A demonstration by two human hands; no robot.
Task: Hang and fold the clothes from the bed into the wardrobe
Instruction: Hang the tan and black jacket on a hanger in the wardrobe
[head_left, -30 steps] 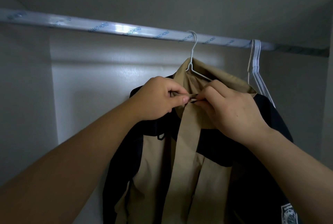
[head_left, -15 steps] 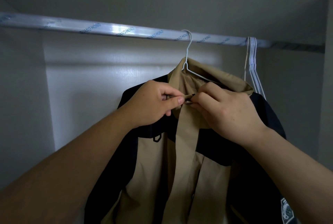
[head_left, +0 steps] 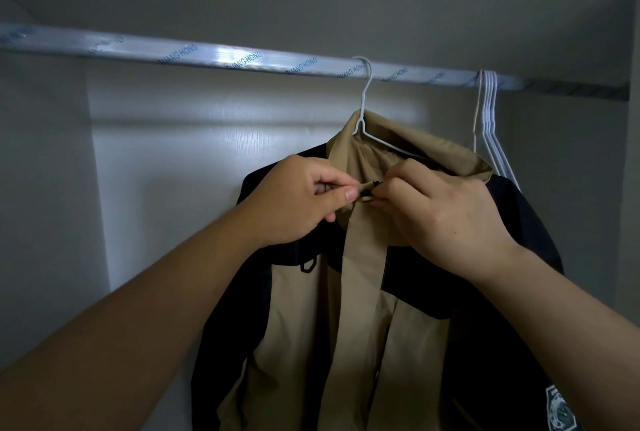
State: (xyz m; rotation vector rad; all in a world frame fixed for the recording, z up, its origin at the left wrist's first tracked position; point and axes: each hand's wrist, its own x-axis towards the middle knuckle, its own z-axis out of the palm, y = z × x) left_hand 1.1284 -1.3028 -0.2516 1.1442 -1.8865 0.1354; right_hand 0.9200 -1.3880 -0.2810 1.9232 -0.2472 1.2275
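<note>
Jacket [head_left: 356, 326] in tan and black hangs on a white wire hanger [head_left: 363, 101] from the wardrobe rail [head_left: 221, 56]. The left grip [head_left: 294, 202] pinches the tan front edge under the collar with thumb and forefinger. The right grip [head_left: 446, 219] pinches a small dark part just beside it. Spare white hangers [head_left: 489, 118] hang on the rail further right.

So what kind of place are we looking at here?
Most likely the inside of a wardrobe: a rail runs across the top, a jacket hangs from it on a wire hanger, and spare hangers hang beside it.
</note>
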